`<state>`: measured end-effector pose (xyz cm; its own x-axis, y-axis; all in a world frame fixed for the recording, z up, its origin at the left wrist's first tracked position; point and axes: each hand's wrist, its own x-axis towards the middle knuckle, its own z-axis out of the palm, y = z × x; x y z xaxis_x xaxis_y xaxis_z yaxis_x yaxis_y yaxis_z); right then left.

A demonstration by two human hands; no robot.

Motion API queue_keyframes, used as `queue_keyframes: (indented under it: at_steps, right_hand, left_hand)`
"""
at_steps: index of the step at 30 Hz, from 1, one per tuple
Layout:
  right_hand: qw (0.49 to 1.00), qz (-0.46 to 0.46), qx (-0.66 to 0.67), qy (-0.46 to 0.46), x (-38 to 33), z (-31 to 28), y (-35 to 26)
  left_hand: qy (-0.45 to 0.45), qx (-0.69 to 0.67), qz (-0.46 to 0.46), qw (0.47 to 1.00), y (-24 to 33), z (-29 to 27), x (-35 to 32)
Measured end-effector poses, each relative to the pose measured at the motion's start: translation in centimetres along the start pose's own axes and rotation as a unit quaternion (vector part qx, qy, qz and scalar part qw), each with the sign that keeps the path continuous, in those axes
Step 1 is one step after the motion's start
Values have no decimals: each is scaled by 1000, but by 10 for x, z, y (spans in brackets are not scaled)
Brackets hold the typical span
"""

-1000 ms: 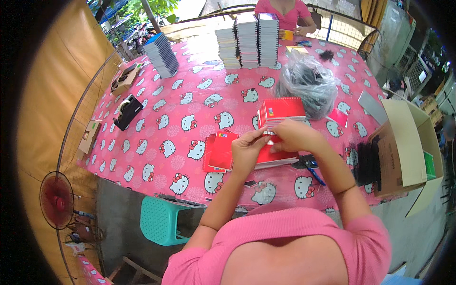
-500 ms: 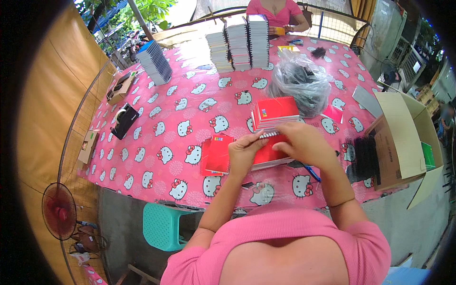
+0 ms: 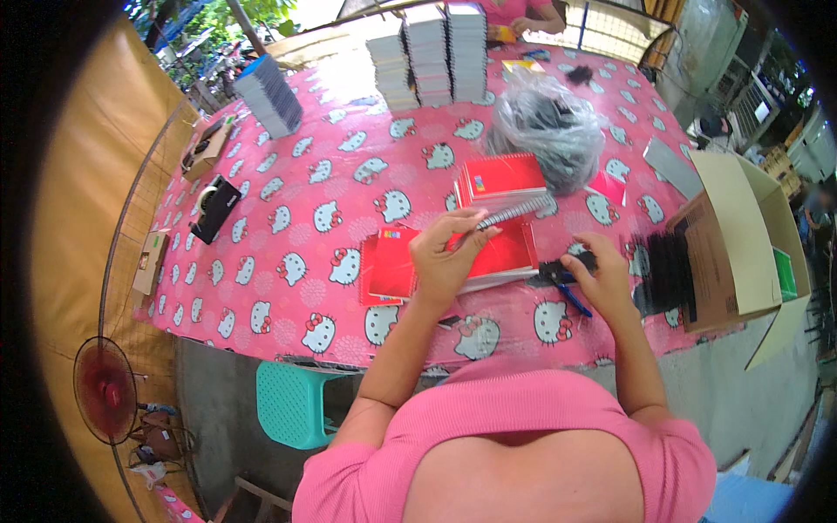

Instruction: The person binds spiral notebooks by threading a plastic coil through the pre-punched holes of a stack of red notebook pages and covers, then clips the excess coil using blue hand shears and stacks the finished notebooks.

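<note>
My left hand (image 3: 446, 254) pinches a small spiral-bound notebook (image 3: 516, 212), tilted up so its wire binding edge shows. Beneath it lies a red-covered notebook stack (image 3: 506, 254). Just right of that stack, my right hand (image 3: 603, 272) has its fingers curled around a pair of dark pliers with blue handles (image 3: 575, 301); part of the tool is hidden by the fingers. Behind the held notebook stands another pile of red notebooks (image 3: 504, 176). More red notebooks (image 3: 390, 264) lie flat left of my left hand.
A clear plastic bag of dark material (image 3: 547, 139) sits behind the piles. Tall notebook stacks (image 3: 427, 57) stand farther back. Black wire-like pieces (image 3: 664, 272) lie beside an open cardboard box (image 3: 732, 248) on the right. A tape dispenser (image 3: 215, 209) is at left. Another person (image 3: 532, 19) sits across.
My right hand has left the notebooks and moved right and down to the pliers. My left hand keeps the notebook, now lifted and tilted. The whole view has shifted slightly.
</note>
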<state>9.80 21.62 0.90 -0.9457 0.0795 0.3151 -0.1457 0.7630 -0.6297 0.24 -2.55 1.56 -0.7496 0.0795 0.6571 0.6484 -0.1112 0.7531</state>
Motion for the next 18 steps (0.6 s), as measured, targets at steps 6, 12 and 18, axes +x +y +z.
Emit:
queue_keyframes:
  at_steps: [6,12,18]
  right_hand:
    - [977,8,-212,-30,-64,60,91]
    - [999,34,2,-34,-38,30,23]
    - [992,-124,9,-5,-23,11,-53]
  left_hand:
    - [-162,101,91,977,3,2,-34]
    - [-30,112,-22,993,7,11,-43]
    - [-98,129,37,986,-1,4,-50]
